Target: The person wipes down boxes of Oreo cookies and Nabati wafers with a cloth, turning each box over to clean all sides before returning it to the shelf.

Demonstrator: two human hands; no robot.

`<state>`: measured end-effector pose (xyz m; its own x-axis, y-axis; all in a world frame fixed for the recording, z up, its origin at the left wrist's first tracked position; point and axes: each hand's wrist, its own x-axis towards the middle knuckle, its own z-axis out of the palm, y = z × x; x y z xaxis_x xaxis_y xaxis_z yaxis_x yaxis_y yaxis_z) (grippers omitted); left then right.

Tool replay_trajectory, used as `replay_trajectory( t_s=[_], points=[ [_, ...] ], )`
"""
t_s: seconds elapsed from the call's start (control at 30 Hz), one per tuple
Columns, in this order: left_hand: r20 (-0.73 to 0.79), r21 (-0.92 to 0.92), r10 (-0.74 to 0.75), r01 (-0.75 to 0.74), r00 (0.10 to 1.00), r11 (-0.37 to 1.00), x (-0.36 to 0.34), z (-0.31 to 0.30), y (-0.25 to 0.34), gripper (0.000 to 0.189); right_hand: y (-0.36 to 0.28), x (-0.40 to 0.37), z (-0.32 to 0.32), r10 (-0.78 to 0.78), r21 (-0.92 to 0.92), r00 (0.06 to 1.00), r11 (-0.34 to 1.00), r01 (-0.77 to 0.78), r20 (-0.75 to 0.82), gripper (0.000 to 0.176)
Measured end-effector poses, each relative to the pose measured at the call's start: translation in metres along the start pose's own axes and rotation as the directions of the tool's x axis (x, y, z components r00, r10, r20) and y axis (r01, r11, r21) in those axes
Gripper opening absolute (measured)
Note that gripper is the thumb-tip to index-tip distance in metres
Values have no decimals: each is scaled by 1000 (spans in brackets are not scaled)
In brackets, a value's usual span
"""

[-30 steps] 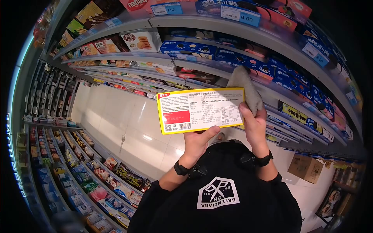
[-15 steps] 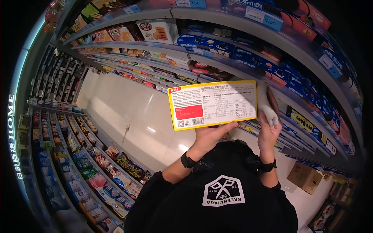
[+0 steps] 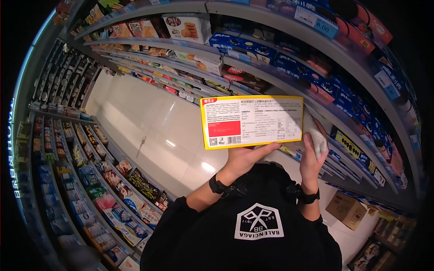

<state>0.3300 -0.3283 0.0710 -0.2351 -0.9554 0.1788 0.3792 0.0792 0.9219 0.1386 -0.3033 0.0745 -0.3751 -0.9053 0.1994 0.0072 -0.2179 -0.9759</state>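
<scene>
A yellow-edged box of wafers [image 3: 266,119] is held up in front of my chest, its printed back panel with ingredients, red patch and barcode facing me. My left hand [image 3: 244,159] grips it from below, thumb along the lower edge and the other fingers hidden behind. At the box's right end, my right hand [image 3: 312,158] is closed around a pale grey, soft-looking thing [image 3: 317,135] whose kind I cannot tell. That grey thing lies against the end of the box and partly hides the fingers. Black bands circle both wrists.
Shelves of blue biscuit boxes [image 3: 244,47] with price tags [image 3: 315,21] curve along the top and right. Another shelf of packaged snacks [image 3: 104,198] runs down the left. Between them lies a pale tiled floor [image 3: 153,117]. A cardboard box [image 3: 347,210] stands on the floor at lower right.
The wafer box has shifted slightly to the right in view, and the shelves have shifted a little with the head's movement. Both hands keep their hold.
</scene>
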Motion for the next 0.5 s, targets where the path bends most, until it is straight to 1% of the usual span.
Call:
replay_trajectory(
  t_s=[0.03, 0.1, 0.13, 0.2, 0.33, 0.43, 0.5],
  points=[
    [-3, 0, 0, 0, 1000, 1000, -1, 2, 0, 42, 1, 1, -2, 1, 0, 1000, 1000, -1, 2, 48],
    [16, -22, -53, 53, 998, 998, -2, 4, 1, 42, 4, 4, -7, 38, -54, 999, 998, -38, 7, 46],
    [8, -19, -52, 52, 999, 998, -3, 4, 1, 42, 5, 7, -8, 41, -51, 999, 998, -41, 14, 46],
    [51, 21, -90, 89, 995, 996, -5, 6, 0, 42, 7, 12, -8, 9, 9, 1000, 1000, -9, 7, 47],
    [27, 76, -67, 65, 997, 995, -4, 15, 4, 42, 0, 17, -4, -2, -22, 1000, 1000, 2, 18, 48],
    [61, 94, -72, 66, 996, 993, -5, 15, 4, 43, -4, 17, -7, -14, -61, 1000, 998, 14, 4, 49],
    [26, -63, -190, 191, 981, 980, -6, 16, 1, 43, -2, 13, -13, -7, -71, 1000, 997, 9, 25, 49]
  ],
)
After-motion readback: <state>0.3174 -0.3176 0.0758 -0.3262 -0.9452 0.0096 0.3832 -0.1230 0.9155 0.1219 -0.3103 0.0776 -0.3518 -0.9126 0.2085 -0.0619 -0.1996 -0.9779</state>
